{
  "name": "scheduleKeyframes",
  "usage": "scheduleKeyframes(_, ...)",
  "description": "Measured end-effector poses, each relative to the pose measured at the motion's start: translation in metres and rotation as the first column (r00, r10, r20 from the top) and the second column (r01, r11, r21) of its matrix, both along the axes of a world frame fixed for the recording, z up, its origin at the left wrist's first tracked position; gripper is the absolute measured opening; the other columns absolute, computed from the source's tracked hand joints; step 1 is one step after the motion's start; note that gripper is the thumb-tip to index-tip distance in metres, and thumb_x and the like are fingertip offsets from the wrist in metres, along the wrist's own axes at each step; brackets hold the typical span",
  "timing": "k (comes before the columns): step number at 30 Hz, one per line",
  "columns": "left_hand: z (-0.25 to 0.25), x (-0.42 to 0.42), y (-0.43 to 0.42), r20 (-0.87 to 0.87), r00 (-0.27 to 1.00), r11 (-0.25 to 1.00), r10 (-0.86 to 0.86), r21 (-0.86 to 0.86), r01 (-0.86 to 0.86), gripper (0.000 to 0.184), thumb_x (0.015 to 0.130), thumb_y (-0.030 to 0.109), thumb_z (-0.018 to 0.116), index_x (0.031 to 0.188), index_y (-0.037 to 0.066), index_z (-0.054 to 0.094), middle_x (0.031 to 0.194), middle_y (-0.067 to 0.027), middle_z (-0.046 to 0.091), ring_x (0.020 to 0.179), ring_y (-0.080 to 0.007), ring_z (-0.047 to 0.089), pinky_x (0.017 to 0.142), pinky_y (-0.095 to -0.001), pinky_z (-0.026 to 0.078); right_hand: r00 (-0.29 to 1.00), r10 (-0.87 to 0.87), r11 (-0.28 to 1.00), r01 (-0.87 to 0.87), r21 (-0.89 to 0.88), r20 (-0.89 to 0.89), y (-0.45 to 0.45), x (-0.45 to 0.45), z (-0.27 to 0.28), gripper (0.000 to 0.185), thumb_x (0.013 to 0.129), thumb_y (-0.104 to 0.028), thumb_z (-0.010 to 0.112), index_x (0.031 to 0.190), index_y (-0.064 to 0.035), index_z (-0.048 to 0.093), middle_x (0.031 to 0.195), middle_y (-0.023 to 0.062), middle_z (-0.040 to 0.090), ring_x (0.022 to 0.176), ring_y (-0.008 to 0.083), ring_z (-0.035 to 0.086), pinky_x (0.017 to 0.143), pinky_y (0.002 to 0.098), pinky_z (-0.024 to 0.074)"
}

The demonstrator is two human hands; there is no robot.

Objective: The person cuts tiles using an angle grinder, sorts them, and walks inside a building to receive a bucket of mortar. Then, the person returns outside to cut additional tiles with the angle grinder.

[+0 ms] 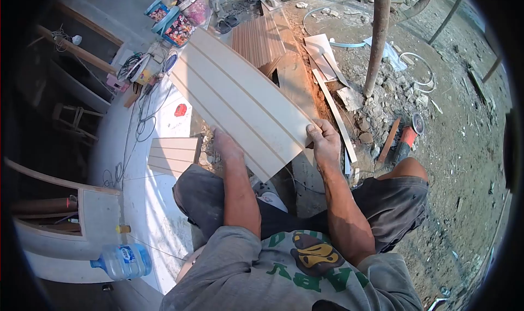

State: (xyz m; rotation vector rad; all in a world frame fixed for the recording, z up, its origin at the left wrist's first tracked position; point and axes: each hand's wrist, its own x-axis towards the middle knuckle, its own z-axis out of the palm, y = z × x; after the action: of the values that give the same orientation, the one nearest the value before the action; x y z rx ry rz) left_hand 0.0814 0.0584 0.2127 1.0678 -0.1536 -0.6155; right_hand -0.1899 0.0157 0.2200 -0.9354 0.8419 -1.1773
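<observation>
Cream-coloured, the grooved panel (240,101) in front of you seems light and stiff, best held by opposite edges: your right hand (327,141) pinches one corner, but your left hand's (226,146) finger closure I can't tell.

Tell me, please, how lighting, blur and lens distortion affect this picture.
Head view: a curved black border and bowed edges suggest a wide-angle lens; head view: sunlight glares on the pale surface at left, streaked with shadows, while the far left is very dark; head view: the grooved panel looks fairly sharp, the left hand slightly softer.
</observation>
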Motion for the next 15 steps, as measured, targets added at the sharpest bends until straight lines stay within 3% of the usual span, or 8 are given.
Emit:
scheduleKeyframes(2, 0.017, -0.001, 0.005, 0.063, 0.997, 0.999, 0.041, 0.014, -0.042, 0.051, 0.100, 0.039, 0.033, 0.133, 0.002, 0.044, 0.129, -0.0127, 0.053, 0.112, -0.0274, 0.056, 0.093, -0.0405, 0.048, 0.997, 0.030, 0.999, -0.028, -0.029, 0.078, -0.003, 0.005, -0.004, 0.013, 0.091, -0.013, 0.059, 0.096, -0.0020, 0.064, 0.073, -0.0016, 0.058, 0.060, 0.0060, 0.052, 0.054, 0.0219, 0.0444)
scheduleKeyframes(4, 0.045, -0.008, 0.013, 0.124, 0.989, 0.996, 0.079, 0.038, -0.084, 0.052, 0.100, 0.039, 0.037, 0.132, -0.001, 0.044, 0.127, -0.0141, 0.053, 0.110, -0.0256, 0.056, 0.091, -0.0376, 0.049, 0.976, 0.084, 0.979, -0.119, 0.165, 0.201, -0.002, 0.009, -0.003, 0.011, 0.090, -0.010, 0.058, 0.094, -0.0022, 0.064, 0.072, -0.0017, 0.058, 0.058, 0.0064, 0.052, 0.052, 0.0211, 0.0428)
scheduleKeyframes(6, 0.073, -0.023, 0.020, 0.190, 0.978, 0.955, 0.090, 0.264, -0.139, 0.051, 0.099, 0.040, 0.039, 0.125, -0.004, 0.048, 0.119, -0.0133, 0.057, 0.105, -0.0249, 0.059, 0.088, -0.0363, 0.050, 0.977, 0.137, 0.971, -0.166, 0.175, 0.166, 0.000, 0.006, 0.004, 0.016, 0.092, -0.014, 0.055, 0.098, -0.0011, 0.063, 0.077, 0.0003, 0.060, 0.062, 0.0076, 0.054, 0.056, 0.0222, 0.0458)
scheduleKeyframes(7, 0.075, -0.027, 0.020, 0.175, 0.981, 0.950, 0.080, 0.284, -0.128, 0.051, 0.099, 0.040, 0.039, 0.125, -0.004, 0.048, 0.119, -0.0133, 0.057, 0.105, -0.0249, 0.059, 0.088, -0.0363, 0.050, 0.933, 0.138, 0.961, -0.207, 0.185, 0.332, -0.001, 0.007, 0.005, 0.021, 0.093, -0.017, 0.053, 0.101, -0.0001, 0.062, 0.080, 0.0018, 0.061, 0.064, 0.0093, 0.056, 0.061, 0.0240, 0.0483)
scheduleKeyframes(8, 0.075, -0.027, 0.021, 0.159, 0.980, 0.961, 0.115, 0.232, -0.151, 0.051, 0.099, 0.040, 0.038, 0.123, -0.004, 0.049, 0.118, -0.0131, 0.057, 0.104, -0.0247, 0.059, 0.087, -0.0362, 0.051, 0.866, 0.134, 0.951, -0.249, 0.184, 0.482, -0.001, 0.005, 0.004, 0.026, 0.095, -0.021, 0.050, 0.105, 0.0008, 0.061, 0.083, 0.0034, 0.062, 0.066, 0.0109, 0.057, 0.065, 0.0257, 0.0508)
scheduleKeyframes(10, 0.069, -0.023, 0.021, 0.130, 0.980, 0.970, 0.148, 0.172, -0.170, 0.050, 0.099, 0.040, 0.038, 0.122, -0.003, 0.050, 0.117, -0.0130, 0.058, 0.103, -0.0245, 0.060, 0.086, -0.0360, 0.051, 0.855, 0.133, 0.934, -0.278, 0.225, 0.501, -0.001, 0.002, 0.007, 0.040, 0.098, -0.032, 0.044, 0.113, 0.0033, 0.056, 0.096, 0.0095, 0.065, 0.080, 0.0175, 0.064, 0.075, 0.0318, 0.0535)
scheduleKeyframes(13, 0.050, -0.011, 0.020, 0.114, 0.977, 0.984, 0.181, -0.021, -0.180, 0.049, 0.099, 0.040, 0.038, 0.125, -0.001, 0.049, 0.120, -0.0130, 0.056, 0.104, -0.0252, 0.059, 0.086, -0.0371, 0.050, 0.651, 0.199, 0.889, -0.435, 0.145, 0.732, -0.005, -0.007, 0.011, 0.055, 0.100, -0.045, 0.037, 0.121, 0.0044, 0.049, 0.114, 0.0191, 0.063, 0.104, 0.0258, 0.064, 0.087, 0.0371, 0.0512)
scheduleKeyframes(15, 0.056, -0.024, 0.018, 0.076, 0.980, 0.982, 0.183, -0.055, -0.179, 0.049, 0.099, 0.039, 0.038, 0.125, -0.001, 0.049, 0.120, -0.0128, 0.056, 0.105, -0.0257, 0.059, 0.087, -0.0372, 0.050, 0.680, 0.227, 0.900, -0.420, 0.117, 0.697, -0.005, -0.013, 0.021, 0.054, 0.100, -0.043, 0.037, 0.121, 0.0044, 0.049, 0.116, 0.0195, 0.062, 0.103, 0.0261, 0.064, 0.088, 0.0369, 0.0507)
